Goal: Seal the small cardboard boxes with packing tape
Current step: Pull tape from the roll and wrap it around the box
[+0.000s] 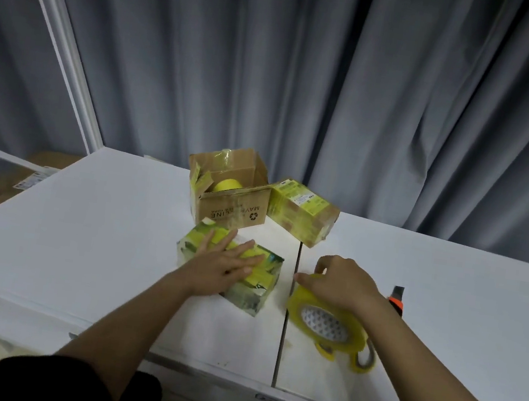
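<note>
My left hand (227,263) lies flat, fingers straight, on top of the small cardboard box wrapped in yellow-green tape (229,273), pressing it onto the white tabletop (82,225) just left of the seam between the two table sections. My right hand (339,285) curls over the top of the large roll of yellowish packing tape (324,321), which stands tilted on the table just right of that seam; I think the fingertips are hunting the loose end, though blur hides the tape edge. A short tail of tape (359,360) curls out at the near side of the roll.

To do this step well, I would keep the left palm firm so the box cannot slide, draw a strip straight across the flap seam, and smooth from the centre outwards to avoid wrinkles.

Behind sit an open brown cardboard box (230,192) holding a yellow roll (227,185), and touching its right side a closed tape-covered box (304,212). An orange-and-black utility knife (397,300) lies just beyond my right wrist, handy for cutting. Grey curtains (308,70) hang behind.
</note>
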